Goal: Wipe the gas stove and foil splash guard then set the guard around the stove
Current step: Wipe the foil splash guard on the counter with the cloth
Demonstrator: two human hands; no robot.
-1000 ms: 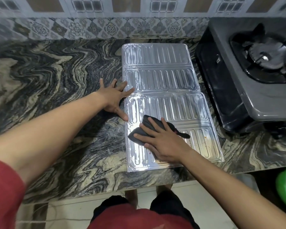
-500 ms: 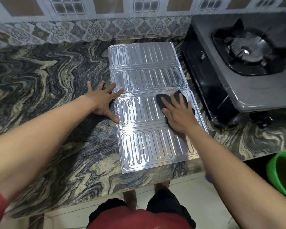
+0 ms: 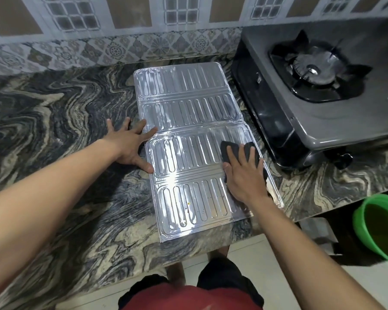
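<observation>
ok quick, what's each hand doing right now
Left hand: open, flat, bracing the ribbed silver foil splash guard.
Right hand: open, pressing the dark grey cloth down.

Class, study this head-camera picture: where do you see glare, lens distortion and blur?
Head view: glare streaks the foil splash guard beside the right hand; wide-angle bending curves the wall tiles and countertop edge; the near forearms and red clothing are soft.

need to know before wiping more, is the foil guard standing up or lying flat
Lying flat. The foil splash guard is spread open on the countertop beside the gas stove, not standing around it.
</observation>
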